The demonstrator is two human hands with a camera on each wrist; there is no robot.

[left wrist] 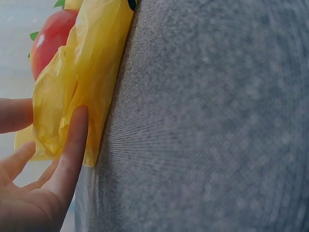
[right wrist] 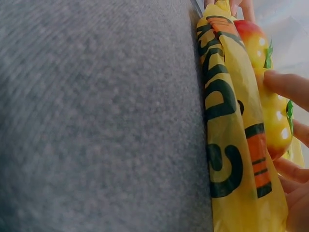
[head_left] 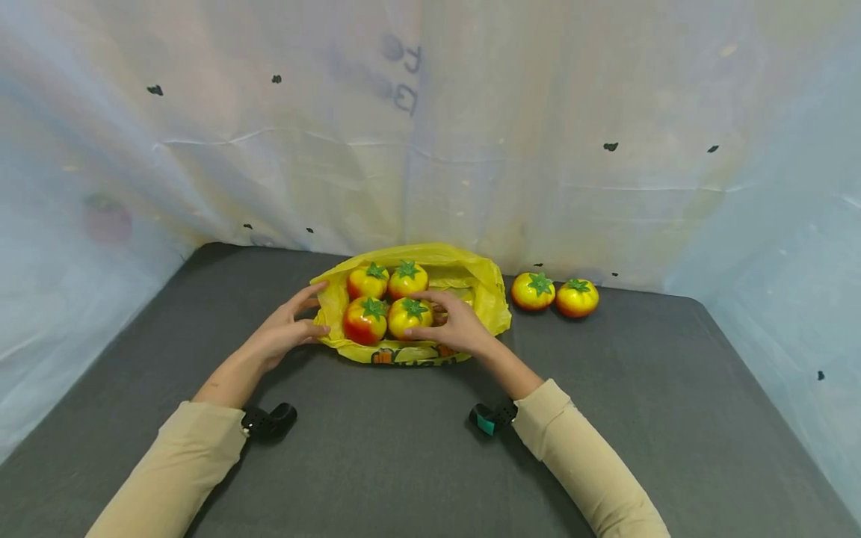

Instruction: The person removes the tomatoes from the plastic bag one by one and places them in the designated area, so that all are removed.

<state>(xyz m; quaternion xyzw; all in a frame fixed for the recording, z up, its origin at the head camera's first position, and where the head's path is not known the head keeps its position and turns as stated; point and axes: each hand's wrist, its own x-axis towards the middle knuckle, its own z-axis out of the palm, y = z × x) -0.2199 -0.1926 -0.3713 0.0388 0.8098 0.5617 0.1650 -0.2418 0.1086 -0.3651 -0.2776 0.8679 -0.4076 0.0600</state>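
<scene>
A yellow plastic bag (head_left: 496, 302) lies on the dark table with its mouth open upward. Inside sit several red-and-yellow tomatoes with green star-shaped tops, among them a front left tomato (head_left: 359, 326). My right hand (head_left: 460, 325) reaches over the bag's right part and holds the front right tomato (head_left: 403, 323) between thumb and fingers. At the bag's left end is my left hand (head_left: 285, 332), thumb and index finger apart and touching the plastic. In the left wrist view the thumb (left wrist: 77, 128) lies straight against the bag's side.
Two more tomatoes, a nearer-to-bag tomato (head_left: 531, 293) and an outer tomato (head_left: 577, 299), lie right of the bag by the back edge. Pale sheeting (head_left: 471, 187) rises behind the table (head_left: 377, 456) and along both sides. Each wrist wears a black strap (head_left: 269, 422).
</scene>
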